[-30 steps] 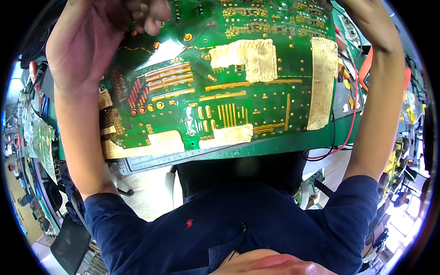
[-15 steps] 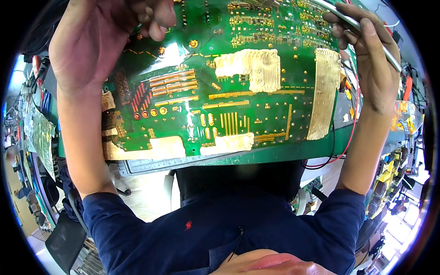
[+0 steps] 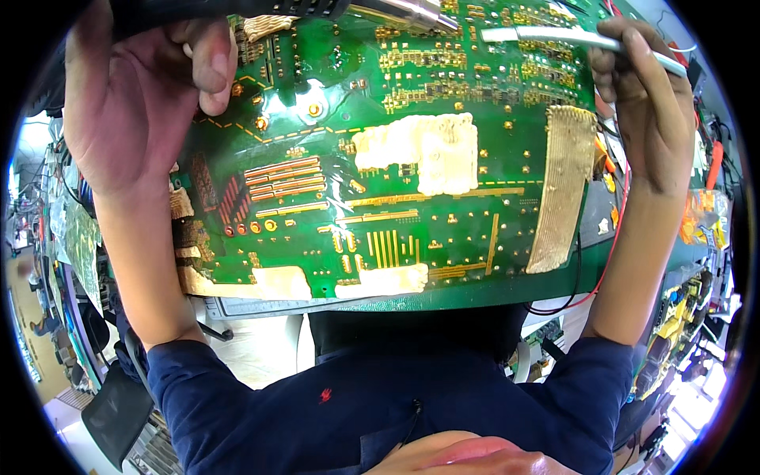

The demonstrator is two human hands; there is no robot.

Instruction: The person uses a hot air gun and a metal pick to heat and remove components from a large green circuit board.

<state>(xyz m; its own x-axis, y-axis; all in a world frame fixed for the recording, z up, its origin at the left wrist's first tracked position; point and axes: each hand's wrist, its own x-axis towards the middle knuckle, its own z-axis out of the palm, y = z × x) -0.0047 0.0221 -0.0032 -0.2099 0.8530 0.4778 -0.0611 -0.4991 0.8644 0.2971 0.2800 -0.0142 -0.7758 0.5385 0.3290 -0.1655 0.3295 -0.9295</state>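
Note:
My left hand [image 3: 150,103] is closed around the black handle of a hot-air gun [image 3: 261,11] at the upper left. Its metal nozzle points right, over the far part of a large green circuit board [image 3: 443,229]. My right hand [image 3: 645,103], at the upper right, grips a slim silver-white tool [image 3: 554,34]. That tool's flat pale end lies just right of the nozzle, above rows of small components; whether it touches the board I cannot tell. Thick cream-coloured covering [image 3: 447,150] sits on the board's middle, and a ribbed cream strip [image 3: 562,190] runs along its right side.
The board lies on a green mat [image 3: 475,297] at the table edge. Red wire [image 3: 606,269] and black wire loop beside the board's right edge. A clear bag with orange and yellow contents [image 3: 704,218] lies farther right. A black chair [image 3: 119,419] stands at the lower left.
The board sits lower in the picture. More of the hot-air gun shows, and the silver-white tool has levelled out, its flat end coming into view near the nozzle.

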